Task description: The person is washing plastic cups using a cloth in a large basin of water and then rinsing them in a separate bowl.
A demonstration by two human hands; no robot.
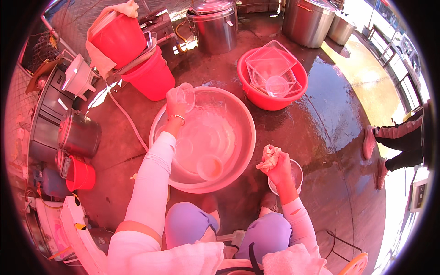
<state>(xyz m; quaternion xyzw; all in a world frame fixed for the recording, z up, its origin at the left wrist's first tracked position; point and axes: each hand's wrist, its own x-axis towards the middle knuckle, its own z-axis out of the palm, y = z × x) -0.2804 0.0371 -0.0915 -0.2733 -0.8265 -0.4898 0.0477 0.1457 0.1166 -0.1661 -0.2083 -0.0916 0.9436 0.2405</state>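
Note:
My left hand (174,105) grips a clear round plastic container (187,97) over the far left rim of a large round basin (250,137). Water fills the basin, and a round bowl (209,167) sits in its near part. Fainter in the water is another round clear shape (184,147). Right of the basin, my right hand (280,170) is closed around a crumpled wet-looking cloth (269,158). Below that hand stands a small round pail (299,175), partly hidden by the wrist.
A red tub (264,103) holds clear plastic trays (271,58) and a round container (276,86). Red buckets (151,75) stand at far left, metal pots (215,32) behind. A hose (127,118) crosses the wet floor. At right, a person's legs (395,144) are visible.

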